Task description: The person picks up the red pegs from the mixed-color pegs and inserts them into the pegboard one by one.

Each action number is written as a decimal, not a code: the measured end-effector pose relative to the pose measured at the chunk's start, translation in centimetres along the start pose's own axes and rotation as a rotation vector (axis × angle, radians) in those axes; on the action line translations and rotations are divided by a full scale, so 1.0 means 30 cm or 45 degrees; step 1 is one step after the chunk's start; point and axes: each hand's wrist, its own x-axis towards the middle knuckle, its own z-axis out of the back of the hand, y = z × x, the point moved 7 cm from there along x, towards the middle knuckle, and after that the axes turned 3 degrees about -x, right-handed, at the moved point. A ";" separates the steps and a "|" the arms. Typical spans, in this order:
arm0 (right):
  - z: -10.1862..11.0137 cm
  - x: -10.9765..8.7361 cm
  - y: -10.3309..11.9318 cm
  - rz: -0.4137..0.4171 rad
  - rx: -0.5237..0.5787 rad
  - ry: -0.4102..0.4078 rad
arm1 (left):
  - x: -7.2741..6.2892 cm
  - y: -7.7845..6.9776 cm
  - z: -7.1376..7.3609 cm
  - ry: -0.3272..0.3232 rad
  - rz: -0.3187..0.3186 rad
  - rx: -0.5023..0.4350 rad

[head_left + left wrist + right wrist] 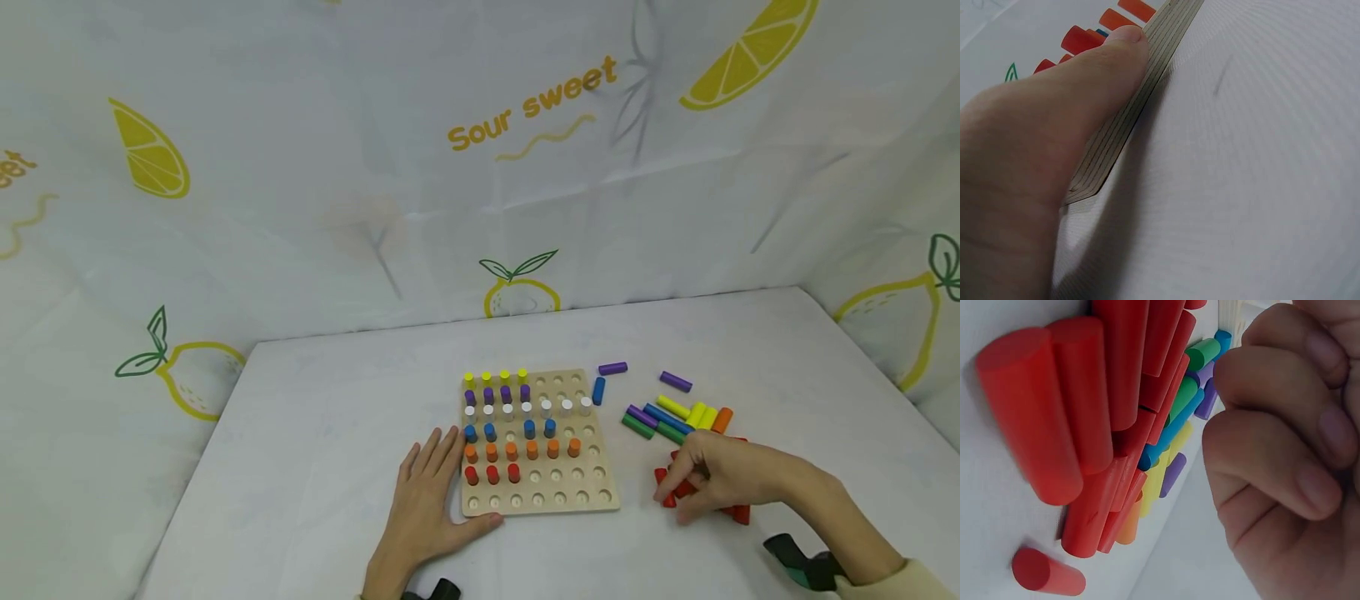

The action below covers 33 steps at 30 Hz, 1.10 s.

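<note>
A wooden peg board lies flat on the table, with rows of yellow, purple, white, blue, orange and red pegs standing in its holes. My left hand lies spread at the board's near left corner, fingers along its left side and the thumb against the near edge. To the right, my right hand hovers low over a pile of red pegs, its index finger and thumb reaching down among them. The other fingers are bent inward. Whether the fingertips pinch a peg I cannot tell.
Loose green, blue, purple, yellow and orange pegs lie behind the red pile. A purple peg and a blue peg sit by the board's far right corner. White lemon-printed cloth hangs behind the table.
</note>
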 end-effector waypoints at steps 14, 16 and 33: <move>0.004 0.013 -0.021 -0.138 -0.147 -0.026 | 0.000 0.000 -0.001 0.007 0.000 0.009; 0.004 0.016 -0.019 -0.137 -0.166 -0.032 | 0.001 -0.001 0.000 0.009 0.002 0.009; -0.002 0.054 0.003 -0.115 -0.228 -0.042 | 0.000 0.002 -0.002 0.005 0.002 -0.007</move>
